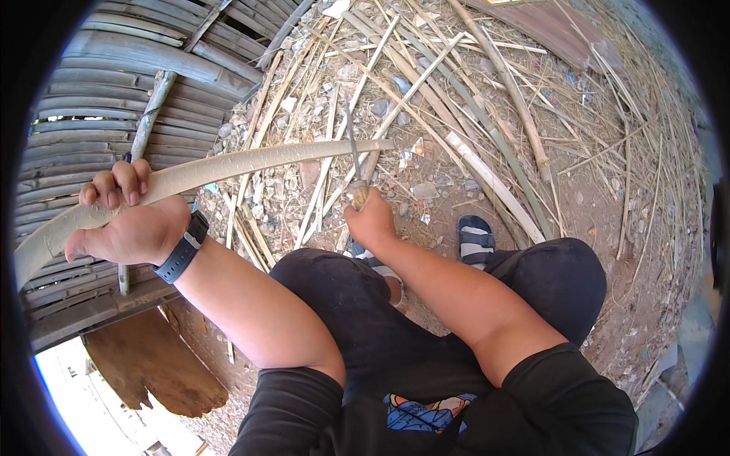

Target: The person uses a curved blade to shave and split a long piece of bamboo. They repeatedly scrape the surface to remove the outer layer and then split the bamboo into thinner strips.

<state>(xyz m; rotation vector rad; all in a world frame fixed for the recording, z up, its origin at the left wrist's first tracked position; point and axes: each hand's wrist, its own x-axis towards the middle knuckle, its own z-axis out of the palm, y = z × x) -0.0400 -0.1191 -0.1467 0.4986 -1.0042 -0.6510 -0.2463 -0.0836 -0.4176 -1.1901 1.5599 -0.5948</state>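
A long, pale split bamboo strip point(255, 159) runs from the left edge to the middle of the head view. My left hand point(144, 228) lies palm up under it, its fingers curled over the strip and its thumb stretched out to the left. In my right hand point(372, 223) is a knife point(353, 144), its light handle in my closed fist and its narrow dark blade pointing away from me. The blade crosses the strip close to its right end; whether it cuts into the bamboo I cannot tell.
A bamboo slat wall point(99, 152) stands at the left, with an upright pole point(152, 114) against it. Bamboo pieces point(426, 83) and shavings litter the stony ground ahead. A rusty sheet point(544, 34) lies at the far right. My sandalled foot point(476, 239) is between the knees.
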